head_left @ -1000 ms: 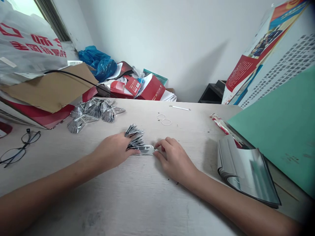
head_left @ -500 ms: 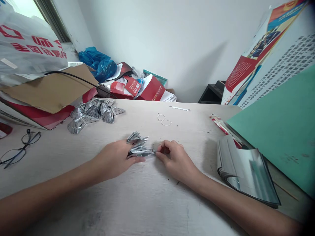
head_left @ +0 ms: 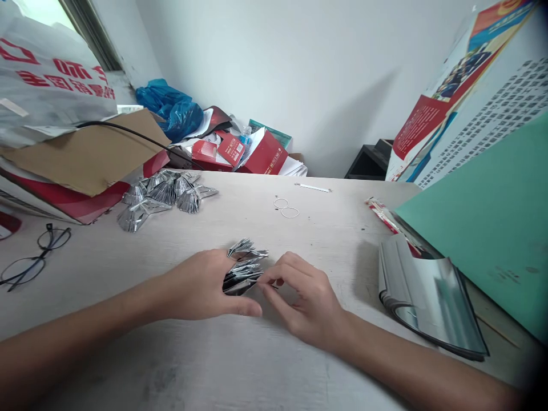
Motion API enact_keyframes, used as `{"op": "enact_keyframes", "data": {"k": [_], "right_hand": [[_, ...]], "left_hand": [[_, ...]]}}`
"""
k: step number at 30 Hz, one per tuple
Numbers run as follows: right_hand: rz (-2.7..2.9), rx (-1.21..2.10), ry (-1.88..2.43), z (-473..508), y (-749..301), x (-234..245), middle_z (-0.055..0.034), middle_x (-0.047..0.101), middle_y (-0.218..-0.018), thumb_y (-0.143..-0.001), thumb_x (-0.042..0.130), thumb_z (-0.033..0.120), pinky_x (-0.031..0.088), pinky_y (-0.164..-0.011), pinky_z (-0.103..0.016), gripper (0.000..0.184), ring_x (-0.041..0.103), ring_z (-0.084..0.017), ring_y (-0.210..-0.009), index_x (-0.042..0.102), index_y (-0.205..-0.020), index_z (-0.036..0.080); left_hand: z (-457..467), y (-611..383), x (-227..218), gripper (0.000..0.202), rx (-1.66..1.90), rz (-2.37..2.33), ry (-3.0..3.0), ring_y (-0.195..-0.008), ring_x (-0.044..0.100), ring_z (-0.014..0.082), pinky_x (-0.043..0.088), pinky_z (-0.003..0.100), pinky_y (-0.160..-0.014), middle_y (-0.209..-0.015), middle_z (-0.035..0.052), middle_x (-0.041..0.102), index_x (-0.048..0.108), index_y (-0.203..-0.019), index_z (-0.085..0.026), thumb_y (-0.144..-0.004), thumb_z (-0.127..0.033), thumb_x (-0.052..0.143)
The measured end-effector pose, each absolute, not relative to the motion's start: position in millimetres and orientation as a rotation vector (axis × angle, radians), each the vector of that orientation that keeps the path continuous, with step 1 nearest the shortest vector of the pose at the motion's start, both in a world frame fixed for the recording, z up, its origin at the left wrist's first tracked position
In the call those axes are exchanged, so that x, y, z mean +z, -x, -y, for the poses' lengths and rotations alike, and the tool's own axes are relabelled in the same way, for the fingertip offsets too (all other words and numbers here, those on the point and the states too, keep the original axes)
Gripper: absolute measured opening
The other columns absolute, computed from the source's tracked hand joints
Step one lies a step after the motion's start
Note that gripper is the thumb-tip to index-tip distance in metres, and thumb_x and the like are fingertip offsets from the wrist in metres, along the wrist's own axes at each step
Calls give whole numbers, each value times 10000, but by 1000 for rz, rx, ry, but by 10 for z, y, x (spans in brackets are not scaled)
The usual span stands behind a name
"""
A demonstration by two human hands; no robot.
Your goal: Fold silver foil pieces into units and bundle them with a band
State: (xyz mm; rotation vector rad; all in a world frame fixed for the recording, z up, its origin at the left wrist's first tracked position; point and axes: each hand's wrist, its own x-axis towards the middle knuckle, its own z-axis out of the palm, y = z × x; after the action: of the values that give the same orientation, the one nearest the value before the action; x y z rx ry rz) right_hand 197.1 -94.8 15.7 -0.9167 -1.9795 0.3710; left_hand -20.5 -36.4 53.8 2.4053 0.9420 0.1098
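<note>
On the pale wooden table [head_left: 240, 354], my left hand [head_left: 201, 288] grips a bundle of folded silver foil pieces [head_left: 244, 265] that fan out between its fingers. My right hand [head_left: 299, 297] is pinched on the near right end of that same bundle, fingertips pressed against the foil. Both hands rest low on the tabletop, close together near the middle.
A heap of finished silver foil shapes [head_left: 165, 197] lies at the back left beside a cardboard box [head_left: 81, 160]. Eyeglasses [head_left: 32, 260] sit at the left edge. Two rubber bands [head_left: 286, 208] lie behind my hands. A stack of silver sheets [head_left: 428, 297] and a green board [head_left: 488, 222] stand to the right.
Both hands drew the foil bundle nearer to me along the table. The foil strip that lay flat is now folded up against the bundle, and my right fingers have closed on it.
</note>
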Motion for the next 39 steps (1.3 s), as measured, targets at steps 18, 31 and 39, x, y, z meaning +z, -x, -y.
{"op": "enact_keyframes", "data": {"k": [18,31,39], "right_hand": [[2292,38,1076,1063,-1925,147,-139,457,-1428,-931,555,303,395,-1032,-478,236,411,-302,-1372,624,-1128,193],[2616,321,710,911,-1994,181,-127,556,-1285,-921,538,338,477,-1078,-445,223,547,-221,-1223,687,-991,188],[2556,118,627,891,-1973,86,-64,568,-871,-877,566,214,419,-721,-279,77,448,-138,-780,614,-852,159]], "left_hand": [[552,218,522,119,-85,-843,-2690,-825,655,237,453,342,-683,-960,43,673,633,-984,-202,-941,-226,524],[636,215,499,108,24,-583,-2659,-898,668,230,508,321,-770,-938,51,688,693,-924,-207,-926,-243,592],[664,200,481,145,21,-675,-2684,-857,650,230,494,334,-738,-942,60,656,700,-910,-203,-955,-252,570]]}}
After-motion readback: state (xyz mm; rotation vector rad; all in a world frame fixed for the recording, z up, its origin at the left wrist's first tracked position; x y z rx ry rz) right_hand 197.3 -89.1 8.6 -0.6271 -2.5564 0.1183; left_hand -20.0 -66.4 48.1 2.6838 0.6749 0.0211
